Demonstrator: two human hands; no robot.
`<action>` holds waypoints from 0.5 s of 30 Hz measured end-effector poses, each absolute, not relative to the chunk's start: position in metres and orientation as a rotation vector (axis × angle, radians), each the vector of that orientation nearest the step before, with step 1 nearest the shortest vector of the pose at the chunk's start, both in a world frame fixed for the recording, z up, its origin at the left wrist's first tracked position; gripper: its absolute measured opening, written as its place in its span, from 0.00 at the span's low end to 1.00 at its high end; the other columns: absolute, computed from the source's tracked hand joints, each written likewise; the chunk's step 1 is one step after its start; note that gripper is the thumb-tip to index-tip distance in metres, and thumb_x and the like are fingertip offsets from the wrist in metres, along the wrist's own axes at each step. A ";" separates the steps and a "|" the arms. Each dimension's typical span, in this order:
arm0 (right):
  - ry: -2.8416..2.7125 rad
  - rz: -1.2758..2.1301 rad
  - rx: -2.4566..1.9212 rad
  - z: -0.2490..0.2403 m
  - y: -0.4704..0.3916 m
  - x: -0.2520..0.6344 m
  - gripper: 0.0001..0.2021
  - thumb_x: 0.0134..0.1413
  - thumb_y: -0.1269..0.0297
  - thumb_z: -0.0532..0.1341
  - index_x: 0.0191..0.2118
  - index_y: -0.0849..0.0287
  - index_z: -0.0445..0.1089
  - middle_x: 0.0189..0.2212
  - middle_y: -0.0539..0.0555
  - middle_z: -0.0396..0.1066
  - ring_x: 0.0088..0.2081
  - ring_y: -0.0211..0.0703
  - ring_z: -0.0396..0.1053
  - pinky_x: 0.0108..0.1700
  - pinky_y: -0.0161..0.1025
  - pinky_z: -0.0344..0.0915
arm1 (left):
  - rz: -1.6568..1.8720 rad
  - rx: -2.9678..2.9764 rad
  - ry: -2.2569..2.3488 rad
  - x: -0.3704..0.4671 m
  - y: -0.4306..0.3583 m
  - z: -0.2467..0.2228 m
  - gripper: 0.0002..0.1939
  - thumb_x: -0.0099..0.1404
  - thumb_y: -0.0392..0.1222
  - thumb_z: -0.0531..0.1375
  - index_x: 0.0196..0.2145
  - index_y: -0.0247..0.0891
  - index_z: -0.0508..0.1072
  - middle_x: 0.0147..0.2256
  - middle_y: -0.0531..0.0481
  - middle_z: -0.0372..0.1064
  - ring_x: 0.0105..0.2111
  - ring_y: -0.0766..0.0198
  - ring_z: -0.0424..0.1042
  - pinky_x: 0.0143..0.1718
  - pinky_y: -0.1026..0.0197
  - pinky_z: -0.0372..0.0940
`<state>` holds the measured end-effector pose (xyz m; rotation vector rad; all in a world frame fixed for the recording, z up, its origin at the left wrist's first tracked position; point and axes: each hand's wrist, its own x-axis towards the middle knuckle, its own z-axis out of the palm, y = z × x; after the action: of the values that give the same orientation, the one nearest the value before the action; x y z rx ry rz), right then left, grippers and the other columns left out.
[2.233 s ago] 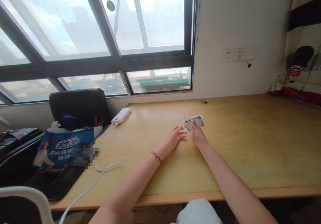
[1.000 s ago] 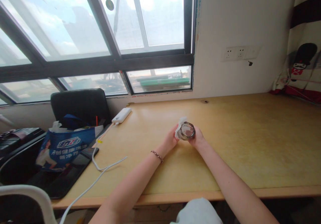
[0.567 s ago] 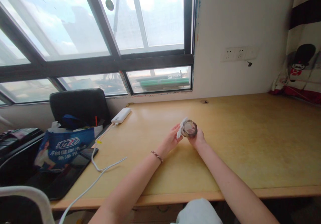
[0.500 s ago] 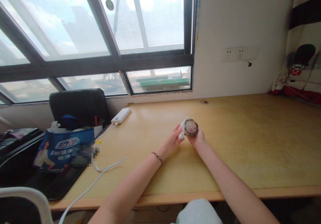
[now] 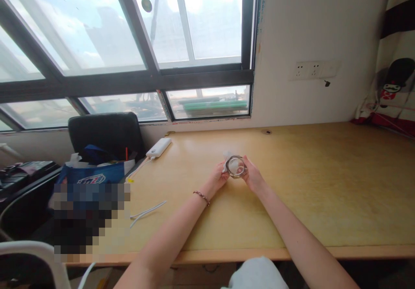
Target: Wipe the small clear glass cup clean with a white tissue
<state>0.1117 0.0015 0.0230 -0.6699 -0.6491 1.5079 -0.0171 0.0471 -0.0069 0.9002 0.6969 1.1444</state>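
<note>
Over the wooden desk (image 5: 311,181), a clear glass cup (image 5: 236,166) with a faint dark tint is held with its round mouth facing me. My right hand (image 5: 253,177) is closed around its right side. On the other side, my left hand (image 5: 216,179) presses a white tissue (image 5: 228,155) against the glass; the tissue's upper edge sticks out behind the rim. Some fingertips of both hands are hidden behind the cup.
A white power bank (image 5: 158,147) with a cable lies at the desk's left back edge. White cable ends (image 5: 149,210) rest nearer me. Left of the desk, a black chair (image 5: 105,129) bears a blue bag (image 5: 97,170). A curtain (image 5: 397,81) hangs at the right.
Both hands have shifted slightly left with the cup, whose mouth has turned. The tissue, earlier upright between left hand and cup, now sits mostly behind the rim. The view has shifted slightly.
</note>
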 end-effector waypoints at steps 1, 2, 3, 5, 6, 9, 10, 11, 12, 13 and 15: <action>-0.647 1.525 -0.688 0.023 0.002 0.112 0.10 0.48 0.58 0.57 0.30 0.60 0.64 0.20 0.47 0.65 0.18 0.32 0.60 0.22 0.30 0.60 | 1.134 0.896 0.683 -0.017 0.047 -0.007 0.09 0.47 0.37 0.63 0.25 0.31 0.66 0.17 0.57 0.57 0.14 0.79 0.50 0.12 0.73 0.49; -0.622 1.540 -0.699 0.023 0.002 0.113 0.10 0.48 0.58 0.57 0.29 0.61 0.65 0.19 0.47 0.65 0.19 0.32 0.61 0.22 0.30 0.61 | 1.130 0.881 0.658 -0.017 0.045 -0.006 0.09 0.48 0.37 0.62 0.25 0.31 0.67 0.18 0.56 0.58 0.15 0.79 0.52 0.13 0.73 0.51; -0.574 1.555 -0.698 0.022 0.004 0.114 0.10 0.49 0.58 0.56 0.29 0.61 0.65 0.20 0.48 0.66 0.19 0.33 0.62 0.23 0.31 0.62 | 1.134 0.862 0.628 -0.016 0.043 -0.004 0.09 0.48 0.37 0.62 0.27 0.31 0.67 0.20 0.54 0.61 0.16 0.78 0.55 0.14 0.74 0.53; -0.438 1.583 -0.662 0.019 0.008 0.117 0.11 0.51 0.59 0.54 0.31 0.61 0.66 0.22 0.50 0.69 0.22 0.35 0.65 0.27 0.34 0.64 | 1.139 0.834 0.579 -0.013 0.036 0.001 0.10 0.50 0.39 0.62 0.29 0.31 0.69 0.25 0.51 0.64 0.21 0.75 0.61 0.19 0.73 0.58; -0.365 1.591 -0.634 0.017 0.011 0.119 0.11 0.53 0.59 0.52 0.31 0.61 0.66 0.23 0.50 0.70 0.24 0.36 0.66 0.29 0.35 0.65 | 1.121 0.823 0.557 -0.011 0.031 0.004 0.10 0.50 0.39 0.62 0.31 0.31 0.69 0.27 0.50 0.65 0.22 0.75 0.62 0.21 0.74 0.59; -0.203 1.591 -0.567 0.007 0.017 0.121 0.14 0.55 0.60 0.48 0.31 0.61 0.67 0.23 0.52 0.71 0.26 0.38 0.68 0.30 0.37 0.66 | 1.011 0.831 0.549 -0.003 0.016 0.011 0.14 0.49 0.38 0.63 0.35 0.34 0.69 0.29 0.51 0.66 0.23 0.76 0.63 0.20 0.75 0.57; -0.173 1.587 -0.554 0.004 0.019 0.121 0.14 0.55 0.60 0.47 0.31 0.60 0.67 0.23 0.52 0.71 0.26 0.38 0.68 0.30 0.37 0.66 | 0.994 0.839 0.564 -0.001 0.012 0.012 0.16 0.47 0.38 0.64 0.36 0.35 0.69 0.30 0.51 0.66 0.23 0.76 0.63 0.20 0.75 0.57; -0.153 1.588 -0.544 0.002 0.019 0.120 0.15 0.56 0.60 0.46 0.31 0.60 0.67 0.24 0.52 0.71 0.27 0.39 0.69 0.30 0.37 0.66 | 0.989 0.846 0.582 0.002 0.009 0.013 0.17 0.47 0.38 0.65 0.37 0.35 0.68 0.32 0.51 0.66 0.23 0.75 0.64 0.20 0.75 0.58; -0.143 1.597 -0.535 0.000 0.019 0.120 0.16 0.56 0.60 0.45 0.32 0.60 0.67 0.24 0.52 0.71 0.27 0.39 0.69 0.30 0.37 0.66 | 0.997 0.847 0.599 0.003 0.008 0.013 0.18 0.46 0.38 0.65 0.37 0.35 0.68 0.32 0.50 0.67 0.24 0.74 0.65 0.21 0.74 0.59; -0.145 1.609 -0.525 -0.001 0.019 0.120 0.15 0.56 0.60 0.45 0.32 0.60 0.67 0.24 0.52 0.71 0.27 0.39 0.69 0.30 0.37 0.66 | 1.012 0.841 0.610 0.004 0.008 0.012 0.18 0.46 0.38 0.65 0.36 0.35 0.69 0.32 0.49 0.67 0.25 0.74 0.65 0.22 0.74 0.59; -0.178 1.644 -0.504 -0.001 0.017 0.120 0.13 0.55 0.61 0.47 0.32 0.60 0.67 0.23 0.52 0.71 0.25 0.38 0.68 0.28 0.36 0.66 | 1.049 0.800 0.597 0.004 0.012 0.010 0.15 0.47 0.39 0.64 0.34 0.32 0.69 0.29 0.49 0.67 0.23 0.73 0.65 0.21 0.73 0.59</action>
<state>0.1202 0.0169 -0.0011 -0.5040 -0.1778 1.6440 0.0039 0.0119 0.0096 0.7996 0.5973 1.0489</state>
